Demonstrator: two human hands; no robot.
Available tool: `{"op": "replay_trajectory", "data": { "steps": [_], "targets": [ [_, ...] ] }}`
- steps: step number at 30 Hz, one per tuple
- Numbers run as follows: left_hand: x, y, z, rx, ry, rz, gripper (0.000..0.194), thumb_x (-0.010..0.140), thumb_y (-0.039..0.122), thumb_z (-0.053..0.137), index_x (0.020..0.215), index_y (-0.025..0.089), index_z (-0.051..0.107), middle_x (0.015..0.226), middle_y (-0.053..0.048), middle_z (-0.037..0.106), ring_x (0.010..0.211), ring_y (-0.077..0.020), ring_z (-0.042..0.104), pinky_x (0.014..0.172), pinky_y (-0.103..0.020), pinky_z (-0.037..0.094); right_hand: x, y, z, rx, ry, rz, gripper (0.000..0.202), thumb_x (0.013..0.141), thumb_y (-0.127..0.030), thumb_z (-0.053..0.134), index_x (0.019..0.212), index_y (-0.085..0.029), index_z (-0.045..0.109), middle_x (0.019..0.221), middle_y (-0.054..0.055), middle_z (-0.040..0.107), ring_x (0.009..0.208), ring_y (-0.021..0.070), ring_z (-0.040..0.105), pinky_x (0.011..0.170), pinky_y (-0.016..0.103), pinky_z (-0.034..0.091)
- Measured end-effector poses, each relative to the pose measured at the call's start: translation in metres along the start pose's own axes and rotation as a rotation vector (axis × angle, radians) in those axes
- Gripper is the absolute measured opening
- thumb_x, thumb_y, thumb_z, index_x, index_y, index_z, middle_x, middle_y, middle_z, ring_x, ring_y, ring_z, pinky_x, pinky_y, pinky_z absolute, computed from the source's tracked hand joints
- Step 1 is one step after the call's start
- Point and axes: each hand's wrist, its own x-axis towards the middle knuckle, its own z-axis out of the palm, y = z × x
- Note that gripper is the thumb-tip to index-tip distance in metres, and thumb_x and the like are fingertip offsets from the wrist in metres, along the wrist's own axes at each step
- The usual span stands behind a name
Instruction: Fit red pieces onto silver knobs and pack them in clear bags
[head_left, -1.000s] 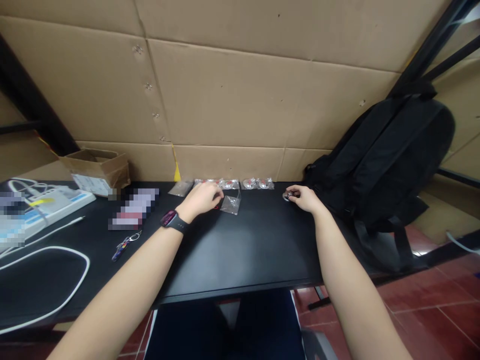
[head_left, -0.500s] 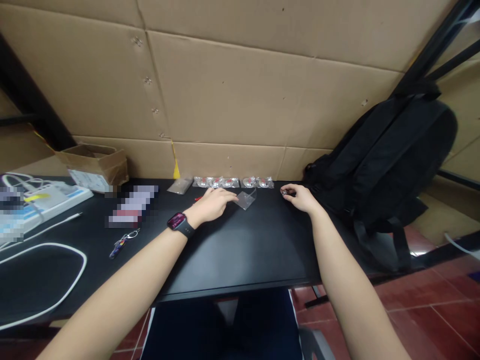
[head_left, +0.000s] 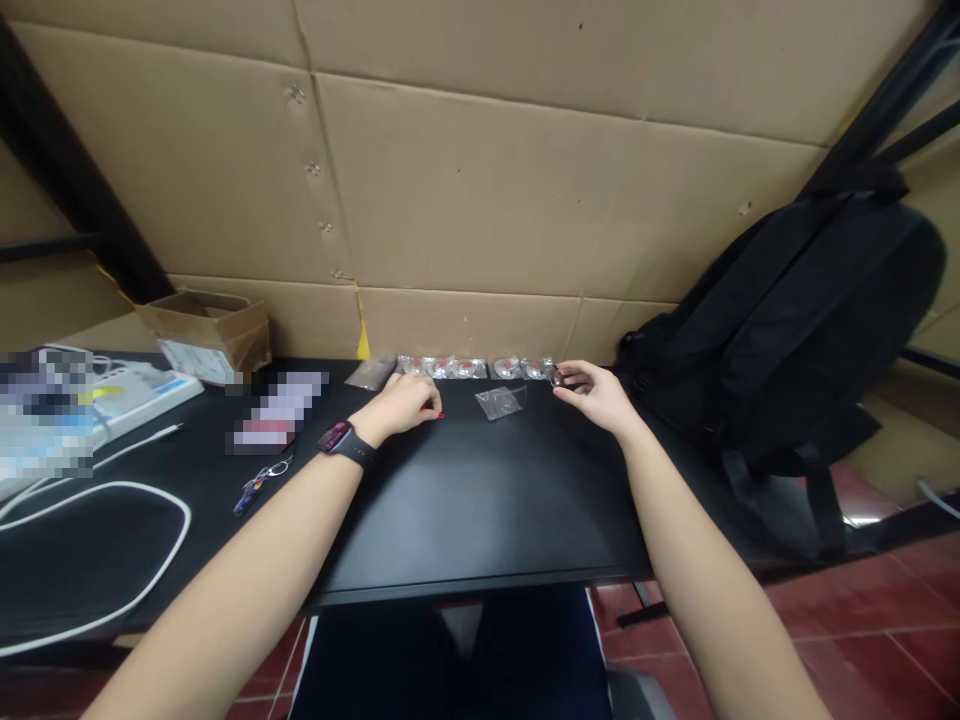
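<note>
In the head view, my right hand (head_left: 598, 396) grasps a small shiny disc (head_left: 557, 377) between thumb and fingers, above the far part of the black counter (head_left: 480, 500). My left hand (head_left: 407, 403) is curled over a small red item (head_left: 440, 415); whether it is gripped, I cannot tell. A clear bag (head_left: 500, 403) lies between my hands, near the wrapped discs (head_left: 469, 369) lined along the cardboard wall (head_left: 480, 220)

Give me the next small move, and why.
Probably lift the red bit with the left hand: it shows right at those fingertips, while the right hand pinches a small disc and the clear bag lies apart from both.
</note>
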Motion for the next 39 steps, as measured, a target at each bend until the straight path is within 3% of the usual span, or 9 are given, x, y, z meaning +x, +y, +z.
{"op": "replay_trajectory", "data": {
  "steps": [5,8,12,19,26,39],
  "targets": [
    [0.001,0.02,-0.01,-0.012,0.058,-0.021,0.011,0.091,0.022,0.06,0.082,0.021,0.067,0.086,-0.003,0.072,0.09,-0.0218,0.064,0.09,-0.037,0.037,-0.004,-0.02,0.007,0.131,0.001,-0.071,0.044,0.073,-0.033,0.08,0.113,-0.021,0.068,0.112,0.01,0.074,0.095,0.0243,0.072,0.077,0.034,0.057],
    [0.004,0.039,-0.018,-0.233,0.131,-0.015,0.009,0.094,0.024,0.057,0.091,0.021,0.064,0.089,-0.002,0.074,0.086,-0.019,0.067,0.087,-0.034,0.043,-0.009,-0.038,0.017,0.235,-0.042,-0.1,0.044,0.073,-0.032,0.08,0.115,-0.022,0.068,0.116,0.01,0.073,0.1,0.0248,0.071,0.079,0.034,0.057],
    [0.01,0.064,-0.018,-0.606,0.217,-0.037,0.015,0.09,0.033,0.065,0.087,0.019,0.068,0.091,-0.005,0.075,0.088,-0.0199,0.07,0.084,-0.033,0.051,-0.017,-0.064,0.036,0.362,-0.098,-0.152,0.045,0.073,-0.03,0.082,0.115,-0.023,0.068,0.119,0.009,0.071,0.104,0.0257,0.07,0.082,0.037,0.057],
    [0.014,0.095,-0.011,-0.855,0.283,-0.089,0.019,0.086,0.035,0.071,0.092,0.018,0.074,0.095,-0.007,0.077,0.092,-0.0223,0.072,0.091,-0.037,0.054,-0.028,-0.09,0.062,0.488,-0.107,-0.165,0.045,0.073,-0.028,0.083,0.115,-0.025,0.068,0.118,0.008,0.071,0.107,0.0255,0.069,0.084,0.037,0.057],
    [0.013,0.101,-0.006,-0.786,0.355,-0.139,0.023,0.084,0.038,0.073,0.098,0.021,0.079,0.102,-0.007,0.079,0.098,-0.0259,0.072,0.097,-0.041,0.053,-0.031,-0.092,0.068,0.606,-0.106,-0.138,0.047,0.072,-0.032,0.085,0.114,-0.024,0.067,0.119,0.009,0.071,0.108,0.0261,0.07,0.086,0.038,0.059],
    [0.015,0.105,0.003,-0.782,0.415,-0.141,0.022,0.088,0.039,0.067,0.091,0.019,0.075,0.098,-0.006,0.077,0.093,-0.0235,0.07,0.091,-0.037,0.053,-0.033,-0.095,0.072,0.65,-0.081,-0.147,0.049,0.07,-0.035,0.087,0.113,-0.024,0.067,0.117,0.008,0.071,0.107,0.0261,0.07,0.088,0.039,0.06]
  ]
}}
